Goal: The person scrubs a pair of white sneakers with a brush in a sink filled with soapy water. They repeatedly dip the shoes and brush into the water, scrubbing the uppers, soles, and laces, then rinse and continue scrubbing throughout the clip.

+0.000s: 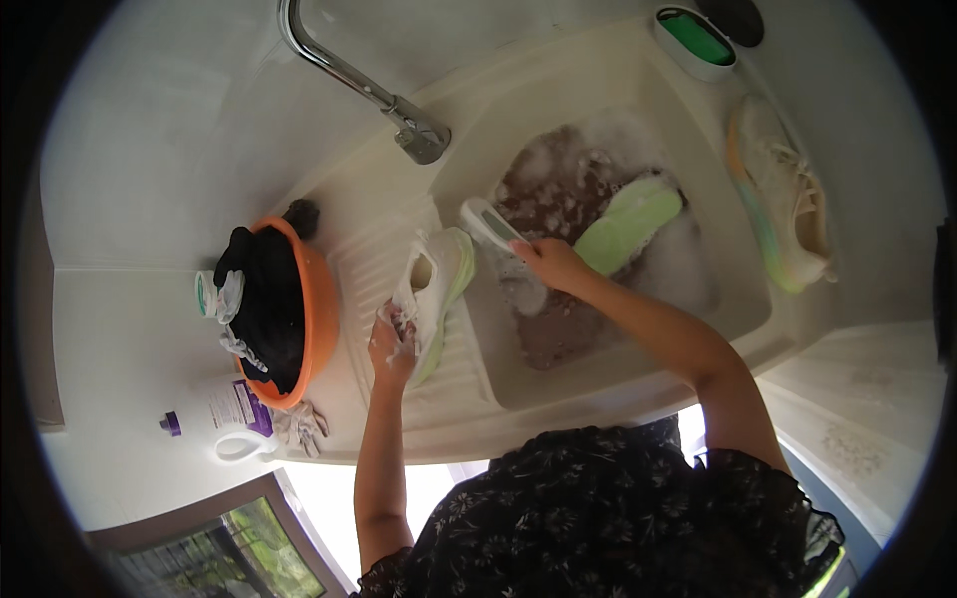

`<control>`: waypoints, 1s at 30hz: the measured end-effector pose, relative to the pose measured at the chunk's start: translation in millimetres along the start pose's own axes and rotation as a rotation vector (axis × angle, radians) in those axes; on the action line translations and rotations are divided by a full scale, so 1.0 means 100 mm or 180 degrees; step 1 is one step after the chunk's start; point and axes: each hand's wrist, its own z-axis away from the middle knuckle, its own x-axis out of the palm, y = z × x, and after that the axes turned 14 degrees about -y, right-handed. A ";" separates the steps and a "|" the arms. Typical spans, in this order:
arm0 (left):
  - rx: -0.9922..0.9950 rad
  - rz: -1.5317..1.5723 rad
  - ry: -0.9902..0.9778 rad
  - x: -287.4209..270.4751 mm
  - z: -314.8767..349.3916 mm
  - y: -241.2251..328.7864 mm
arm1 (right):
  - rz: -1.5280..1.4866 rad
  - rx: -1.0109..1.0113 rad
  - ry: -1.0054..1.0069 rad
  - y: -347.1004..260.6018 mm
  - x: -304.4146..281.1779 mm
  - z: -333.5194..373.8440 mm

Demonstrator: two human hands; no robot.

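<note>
My left hand (393, 347), wet with suds, grips the laces side of a white shoe (431, 299) with a pale green sole. The shoe rests on the ribbed washboard (359, 264) of the sink, its opening showing. In my right hand (554, 265) is the handle of a white brush (486, 221), held above the basin's left edge beside the shoe; its bristles are hidden from view. Beyond that hand, a light green insole (630, 225) lies in the brownish, foamy water (558, 334) of the sink basin (743, 299).
A chrome faucet (424, 135) reaches over the back. On the right ledge lies another pale shoe (783, 194), below a soap box (695, 45) with a green inside. At left are an orange tub (317, 309) of black clothes, a detergent bottle (239, 414) and gloves (301, 429).
</note>
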 end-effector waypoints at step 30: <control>0.0384 -0.1253 -0.0250 -0.14 -0.63 0.82 | -0.0811 -0.0097 0.0173 -0.24 0.33 -0.39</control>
